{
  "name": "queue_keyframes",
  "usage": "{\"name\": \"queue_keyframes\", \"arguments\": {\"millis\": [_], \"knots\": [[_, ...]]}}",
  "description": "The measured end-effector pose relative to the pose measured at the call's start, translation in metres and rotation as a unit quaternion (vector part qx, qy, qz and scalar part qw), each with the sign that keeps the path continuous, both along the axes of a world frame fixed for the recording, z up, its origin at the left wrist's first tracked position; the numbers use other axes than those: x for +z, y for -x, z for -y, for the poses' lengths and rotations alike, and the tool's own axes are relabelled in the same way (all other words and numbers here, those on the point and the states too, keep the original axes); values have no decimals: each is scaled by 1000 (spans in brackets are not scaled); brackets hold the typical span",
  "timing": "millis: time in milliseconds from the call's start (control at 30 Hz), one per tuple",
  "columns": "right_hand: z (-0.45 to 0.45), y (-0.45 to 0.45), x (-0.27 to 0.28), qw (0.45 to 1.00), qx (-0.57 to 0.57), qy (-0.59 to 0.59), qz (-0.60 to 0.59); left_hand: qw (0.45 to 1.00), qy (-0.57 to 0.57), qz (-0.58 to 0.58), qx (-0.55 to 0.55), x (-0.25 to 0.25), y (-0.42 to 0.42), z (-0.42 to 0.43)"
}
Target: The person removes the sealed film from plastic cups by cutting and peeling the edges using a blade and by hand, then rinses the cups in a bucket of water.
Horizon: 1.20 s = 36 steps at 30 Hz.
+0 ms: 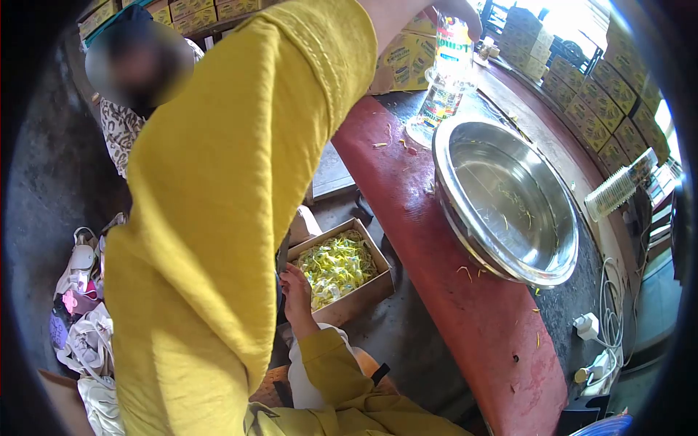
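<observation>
My left hand [459,16], at the top edge of the view, is closed around the upper end of a clear plastic jar [452,51] with a colourful printed label. Just below it, another labelled clear jar [438,105] stands on the red-and-dark tabletop. My right hand [297,296] is lower down, beside the near left side of a cardboard box [349,304]. Its fingers are loosely bent and apart, partly behind my yellow left sleeve [211,218], with nothing visible in them. Many small yellow-and-white wrapped pieces [336,265] fill the box.
A wide steel bowl [502,211] with a few yellowish shreds inside rests on the red tabletop [465,320]. White cables and plugs [600,327] lie at right, below stacked clear cups [618,190]. Printed cartons [592,109] line the back. Another person [134,65] is at upper left, above shoes [83,298].
</observation>
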State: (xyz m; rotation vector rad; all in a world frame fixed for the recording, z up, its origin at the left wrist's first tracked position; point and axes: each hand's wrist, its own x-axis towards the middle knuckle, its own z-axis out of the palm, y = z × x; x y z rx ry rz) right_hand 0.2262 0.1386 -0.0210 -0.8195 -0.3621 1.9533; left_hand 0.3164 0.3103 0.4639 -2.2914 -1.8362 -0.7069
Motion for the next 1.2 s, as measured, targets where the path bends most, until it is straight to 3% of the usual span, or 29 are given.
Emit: {"name": "queue_keyframes", "arguments": {"millis": [233,333,367,400,467,567,767,833,900,933,967,1000,1033,1133,1200], "knots": [[3,0,5,999,-5,-19,-35,988,127,73,44,-65,-10,-43],[1,6,0,998,-5,2,-60,983,13,148,-105,-137,16,-71],[0,8,3,999,-3,9,-41,983,31,126,-128,-149,19,-71],[0,10,-2,999,-2,-7,-35,969,5,197,-151,-165,22,-68],[2,12,-16,999,0,-36,-19,904,81,365,-209,-194,26,-92],[3,16,-23,999,4,-32,-32,943,36,286,-164,-195,20,-76],[-3,23,-32,998,29,-16,-47,971,11,193,-139,-193,18,-63],[0,26,-35,999,32,-14,-39,971,38,178,-153,-193,22,-76],[4,12,-8,1000,10,4,-17,955,67,187,-223,-189,35,-81],[5,5,6,1000,-1,13,-6,960,96,174,-199,-182,41,-74],[4,7,7,999,-17,-32,22,884,133,353,-277,-178,48,-56],[3,8,-3,999,11,-31,42,907,79,329,-251,-193,57,-91],[2,6,6,996,9,-41,79,875,73,382,-286,-185,66,-79],[5,9,21,993,-2,-29,115,896,-173,350,-209,-161,99,-11],[6,12,17,993,16,-48,107,850,-101,404,-322,-152,141,42]]}}
